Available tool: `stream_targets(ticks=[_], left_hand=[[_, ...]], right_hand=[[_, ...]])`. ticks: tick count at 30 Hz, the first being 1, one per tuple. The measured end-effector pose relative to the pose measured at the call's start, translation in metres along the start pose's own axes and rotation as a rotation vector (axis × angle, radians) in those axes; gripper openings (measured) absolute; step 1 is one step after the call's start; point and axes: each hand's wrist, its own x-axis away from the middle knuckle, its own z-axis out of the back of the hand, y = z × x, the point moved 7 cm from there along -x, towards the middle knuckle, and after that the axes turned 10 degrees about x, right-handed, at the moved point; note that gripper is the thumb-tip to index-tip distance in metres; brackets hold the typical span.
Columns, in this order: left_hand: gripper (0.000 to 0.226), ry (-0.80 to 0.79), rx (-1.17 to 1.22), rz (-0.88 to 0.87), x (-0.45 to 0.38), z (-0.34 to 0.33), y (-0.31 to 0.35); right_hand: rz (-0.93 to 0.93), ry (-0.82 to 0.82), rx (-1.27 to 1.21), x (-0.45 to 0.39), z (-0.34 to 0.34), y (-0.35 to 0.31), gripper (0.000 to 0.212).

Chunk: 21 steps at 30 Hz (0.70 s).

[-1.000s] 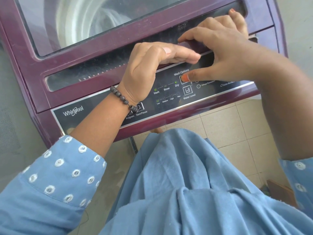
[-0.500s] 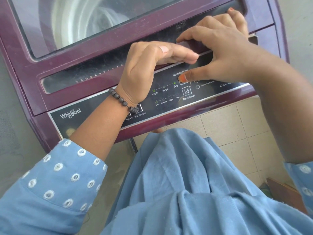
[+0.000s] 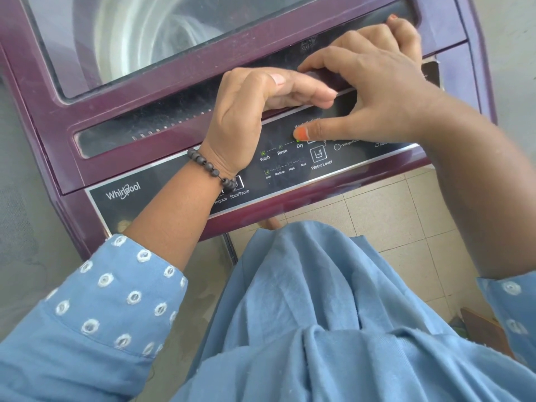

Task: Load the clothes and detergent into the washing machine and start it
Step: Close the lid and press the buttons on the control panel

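**Thumb on the panel, fingers braced on the lid**

The maroon top-loading washing machine [image 3: 43, 117] fills the far half of the view, its tinted glass lid [image 3: 162, 36] closed over a pale steel drum that shows dimly through it. No clothes or detergent can be made out through the glass, so whether they are inside cannot be told.

Along the near edge runs the glossy black control panel [image 3: 162, 188], with small green lights by Wash, Rinse and Dry and a square Water Level button [image 3: 318, 154] toward the right.

The right hand [image 3: 374, 88] grasps nothing. Its fingers are spread and laid over the dark handle recess [image 3: 139, 132] at the lid's near edge, apparently to steady the hand, while its orange-nailed thumb [image 3: 307, 132] reaches down and presses on the panel just far of the Water Level button, under the half-hidden Wash Options label. Anchoring the fingers lets the thumb land on a small button precisely.

The left hand [image 3: 246, 111] also holds nothing; it rests loosely curled on the lid's near edge, fingers pointing right, touching the right hand's forefinger. Its wrist, wearing a dark beaded bracelet [image 3: 211, 169], lies over the Start/Pause button [image 3: 238, 183], half covering it.

I judge this to be the settings step: loading looks done, and the start button is not yet pressed. The left wrist will likely need to lift clear first.
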Motion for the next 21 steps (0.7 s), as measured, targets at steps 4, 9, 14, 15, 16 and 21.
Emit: stream_targets(ticks=[4,9,14,15,16,21], left_hand=[[0.055,0.01,-0.01,0.007,0.0003,-0.0008,-0.001],[0.054,0.02,-0.012,0.013,-0.0001,-0.0004,-0.0002],[0.055,0.036,-0.02,0.014,-0.0003,0.001,0.0009],[0.055,0.038,-0.015,0.017,-0.001,0.0018,0.0008],[0.055,0.037,-0.006,0.02,-0.0016,0.0022,0.0007],[0.057,0.024,0.043,0.011,-0.005,0.0016,0.0011]], right_hand=[[0.01,0.005,0.01,-0.0002,-0.0017,-0.0001,0.088],[-0.018,0.037,0.007,-0.0005,-0.0014,0.0009,0.083],[-0.024,0.045,-0.034,-0.0002,0.0003,0.0004,0.082],[-0.023,0.042,-0.047,-0.0004,0.0008,0.0006,0.081],[-0.022,0.038,-0.062,-0.0005,0.0011,0.0008,0.081],[-0.03,0.044,-0.082,-0.0018,0.0016,0.0024,0.079]])
